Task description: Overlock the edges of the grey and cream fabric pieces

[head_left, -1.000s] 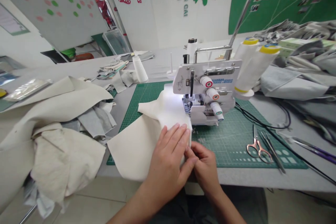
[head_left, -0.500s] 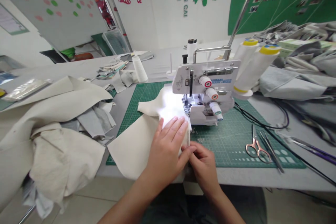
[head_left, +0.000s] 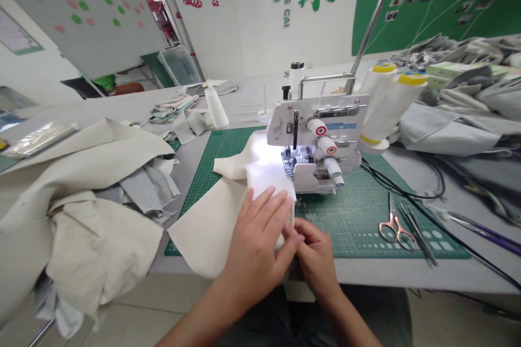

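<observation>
A cream fabric piece (head_left: 209, 222) lies partly folded over itself, its far part under the lit presser foot of a white overlock sewing machine (head_left: 280, 127). My left hand (head_left: 260, 238) rests flat on the fabric just in front of the machine, fingers stretched out and thumb pointing right. Close beside that thumb, my right hand (head_left: 315, 249) is closed in a pinch on the fabric's right edge. The pinched part itself is mostly hidden by the fingers.
Under the machine lies a green cutting mat (head_left: 345, 227), with scissors (head_left: 396, 227) and tweezers (head_left: 419, 233) at its right. Cream and grey cloth (head_left: 101, 244) is heaped left. Thread cones (head_left: 394, 103) stand behind the machine, near more grey cloth (head_left: 443, 130). Black cables (head_left: 439, 222) cross the right side.
My left hand's fingertips have drawn back slightly toward me, showing more fabric before the presser foot. The right hand keeps its pinch in nearly the same place.
</observation>
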{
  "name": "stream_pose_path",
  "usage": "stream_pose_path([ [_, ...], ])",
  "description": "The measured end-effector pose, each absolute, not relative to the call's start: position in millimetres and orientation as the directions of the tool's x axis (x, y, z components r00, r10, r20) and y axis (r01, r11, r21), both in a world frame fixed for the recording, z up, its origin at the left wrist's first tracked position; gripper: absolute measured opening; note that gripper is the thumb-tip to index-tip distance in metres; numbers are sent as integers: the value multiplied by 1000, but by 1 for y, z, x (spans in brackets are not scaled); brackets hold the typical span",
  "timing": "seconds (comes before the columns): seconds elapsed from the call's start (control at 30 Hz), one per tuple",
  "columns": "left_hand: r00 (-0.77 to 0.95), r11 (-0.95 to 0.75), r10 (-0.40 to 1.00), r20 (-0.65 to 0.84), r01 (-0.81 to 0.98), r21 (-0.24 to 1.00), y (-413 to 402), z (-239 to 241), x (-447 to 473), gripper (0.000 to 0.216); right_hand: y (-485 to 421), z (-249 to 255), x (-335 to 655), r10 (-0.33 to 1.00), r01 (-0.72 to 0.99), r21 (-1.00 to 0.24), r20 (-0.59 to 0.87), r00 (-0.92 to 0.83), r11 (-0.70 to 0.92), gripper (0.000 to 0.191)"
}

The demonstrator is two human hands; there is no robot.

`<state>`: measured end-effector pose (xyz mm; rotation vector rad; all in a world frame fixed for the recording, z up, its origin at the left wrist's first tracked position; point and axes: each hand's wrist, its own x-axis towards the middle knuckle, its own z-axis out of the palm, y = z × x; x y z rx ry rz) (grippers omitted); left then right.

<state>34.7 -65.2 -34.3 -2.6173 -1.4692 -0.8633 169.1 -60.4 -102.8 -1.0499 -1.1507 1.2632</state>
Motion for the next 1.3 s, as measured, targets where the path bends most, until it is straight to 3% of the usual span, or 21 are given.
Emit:
stream_pose_path([
  [0.23,423,-535,805,416,820,203,-78,-42,33,59,-60,-102,168,999,-152,-988,16,-41,10,26],
  [0.77,364,-475,846,390,846,241,-62,-36,40,57,-61,-103,169,999,-119,-993,27,-22,24,29],
  [1.3,379,-471,839,390,865,173,-44,-34,37,57,-61,-106,170,998,-109,-992,65,-9,63,32],
])
